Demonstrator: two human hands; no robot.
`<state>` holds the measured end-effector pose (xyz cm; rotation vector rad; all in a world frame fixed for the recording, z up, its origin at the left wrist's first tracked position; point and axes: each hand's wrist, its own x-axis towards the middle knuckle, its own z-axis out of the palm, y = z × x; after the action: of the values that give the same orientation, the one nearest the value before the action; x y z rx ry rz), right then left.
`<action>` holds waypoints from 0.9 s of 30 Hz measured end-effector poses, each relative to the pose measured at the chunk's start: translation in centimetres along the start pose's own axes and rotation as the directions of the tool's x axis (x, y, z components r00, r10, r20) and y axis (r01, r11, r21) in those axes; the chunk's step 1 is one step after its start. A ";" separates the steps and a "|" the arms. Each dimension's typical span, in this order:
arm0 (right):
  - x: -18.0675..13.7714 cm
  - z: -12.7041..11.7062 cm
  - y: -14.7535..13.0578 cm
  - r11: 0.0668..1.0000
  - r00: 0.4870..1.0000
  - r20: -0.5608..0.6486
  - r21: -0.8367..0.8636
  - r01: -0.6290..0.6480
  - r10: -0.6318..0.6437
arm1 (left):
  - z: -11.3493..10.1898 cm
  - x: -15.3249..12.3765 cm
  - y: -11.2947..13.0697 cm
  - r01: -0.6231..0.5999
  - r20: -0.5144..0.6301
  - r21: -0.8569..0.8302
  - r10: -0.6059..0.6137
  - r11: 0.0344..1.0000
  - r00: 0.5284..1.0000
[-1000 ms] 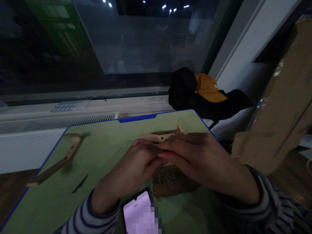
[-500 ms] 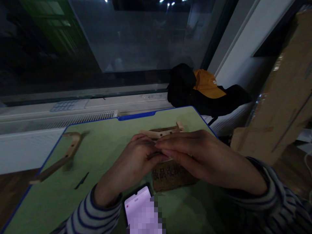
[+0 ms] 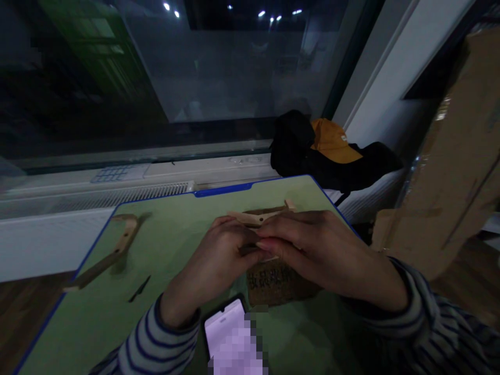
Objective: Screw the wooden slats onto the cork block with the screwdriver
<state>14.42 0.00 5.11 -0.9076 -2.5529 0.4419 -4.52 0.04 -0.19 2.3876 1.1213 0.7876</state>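
Over a brown cardboard piece [image 3: 279,291] with dark written characters, my left hand [image 3: 216,260] and my right hand [image 3: 316,250] meet at the fingertips. Both are closed, thumbs and fingers pressed together. What they pinch is mostly hidden; only a pale sliver shows beneath the right fingers. Just behind them, a pale angled wooden piece [image 3: 261,219] with holes lies across the cardboard, partly covered by my hands. A similar bent wooden piece [image 3: 124,242] with holes rests at the table's left side. Near it is a small dark pointed object [image 3: 139,288], kind unclear.
A lit phone [image 3: 222,329] lies in front of my left hand on the green table [image 3: 179,224] with its blue edge. Beyond are a radiator [image 3: 156,190] and a window. An orange cap [image 3: 332,140] sits on black cloth; a large cardboard sheet [image 3: 449,172] stands right.
The view has shifted slightly, so everything sits a little lower and to the right. My right fingers are bent more, and both hands stay together over the cardboard.
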 end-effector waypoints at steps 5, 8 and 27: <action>-0.2 -0.3 0.3 0.991 0.998 -0.036 0.123 0.060 -0.056 | 0.7 0.1 0.0 0.012 -0.046 -0.064 -0.015 0.998 0.999; -0.2 -0.6 0.6 0.976 0.994 0.006 0.190 0.109 -0.113 | 0.9 0.1 -0.2 -0.001 -0.035 -0.068 -0.001 0.998 0.999; 0.3 0.1 0.0 0.998 0.999 -0.025 0.052 0.023 -0.022 | 1.0 -0.2 -0.5 0.067 0.014 0.001 -0.067 0.998 0.998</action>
<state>14.17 0.18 5.11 -0.8594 -2.5150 0.4857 -4.29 0.08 -1.28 2.3391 1.1894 0.7467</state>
